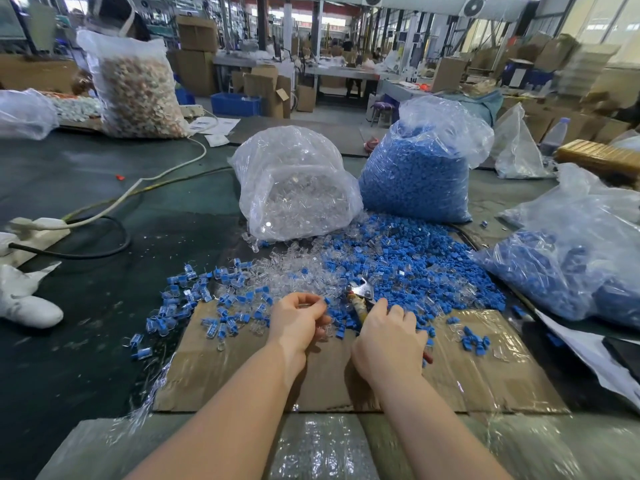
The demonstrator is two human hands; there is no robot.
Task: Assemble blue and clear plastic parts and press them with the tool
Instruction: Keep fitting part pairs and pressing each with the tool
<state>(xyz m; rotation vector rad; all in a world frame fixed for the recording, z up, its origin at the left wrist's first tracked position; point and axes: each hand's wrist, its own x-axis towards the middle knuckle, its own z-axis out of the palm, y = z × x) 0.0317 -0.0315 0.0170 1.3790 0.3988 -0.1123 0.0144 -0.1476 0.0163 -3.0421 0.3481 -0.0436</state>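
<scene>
Left hand [298, 318] pinches a clear part [309, 305]; right hand [389, 336] grips the pliers [360, 295].

Large factory hall, daylit by windows [602, 19] at right. Wall fans [473, 5] overhead. Stacked cardboard boxes [197, 53], a blue crate [235, 103] and long workbenches [339, 72] stand behind the dark green surface [86, 188].

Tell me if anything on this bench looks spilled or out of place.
Loose blue parts and clear parts lie spilled in a heap across the table and the cardboard sheet, outside their bags. That looks like a working pile. Nothing appears damaged.
</scene>
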